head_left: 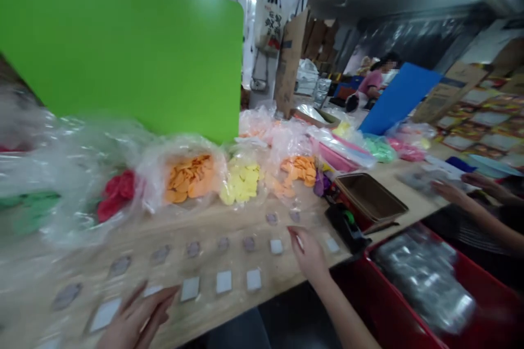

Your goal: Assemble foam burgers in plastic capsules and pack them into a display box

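My left hand lies low on the wooden table, fingers stretched out flat toward a small white square pad. My right hand rests further right with fingers extended over the table, next to another white pad. Rows of small white and grey pads are laid out between the two hands. Neither hand visibly holds anything. The picture is smeared by motion.
Clear bags of orange, yellow and red pieces line the back of the table before a green board. A brown tray, a red bin of clear packets and another person's arms are at right.
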`<state>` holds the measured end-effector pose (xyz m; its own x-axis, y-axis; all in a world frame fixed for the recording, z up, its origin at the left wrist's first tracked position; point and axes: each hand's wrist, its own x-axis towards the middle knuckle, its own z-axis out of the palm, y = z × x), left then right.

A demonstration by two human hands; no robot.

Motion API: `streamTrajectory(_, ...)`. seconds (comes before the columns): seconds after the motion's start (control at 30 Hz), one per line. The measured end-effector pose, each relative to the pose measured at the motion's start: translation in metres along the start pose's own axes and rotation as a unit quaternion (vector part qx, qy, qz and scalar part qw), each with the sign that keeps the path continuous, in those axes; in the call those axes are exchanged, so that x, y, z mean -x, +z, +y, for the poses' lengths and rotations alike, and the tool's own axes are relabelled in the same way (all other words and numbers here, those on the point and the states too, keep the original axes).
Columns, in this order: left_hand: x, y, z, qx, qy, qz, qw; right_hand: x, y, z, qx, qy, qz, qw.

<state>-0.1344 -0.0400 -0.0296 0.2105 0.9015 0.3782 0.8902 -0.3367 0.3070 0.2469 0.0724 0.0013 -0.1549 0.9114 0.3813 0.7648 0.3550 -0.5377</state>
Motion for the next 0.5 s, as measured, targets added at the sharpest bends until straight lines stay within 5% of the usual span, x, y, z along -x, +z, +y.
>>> streamTrajectory(0.1,-0.025,-0.006,0.005,0.075,-0.116,-0.008,0.99,-0.042,0.01,-0.021,-0.038,-0.064,-0.054,0.996)
streamTrajectory(0.23,-0.101,-0.004,-0.006,0.088,-0.12,0.026,0.989,-0.116,0.061,-0.101,-0.073,-0.213,-0.124,0.966)
streamTrajectory(0.37,-0.186,0.007,-0.06,0.021,-0.169,0.02,0.985,-0.196,0.137,-0.168,0.016,-0.331,-0.176,0.927)
streamTrajectory(0.5,-0.229,0.014,-0.12,-0.019,-0.211,-0.032,0.977,-0.247,0.18,-0.151,0.24,-0.282,-0.238,0.898)
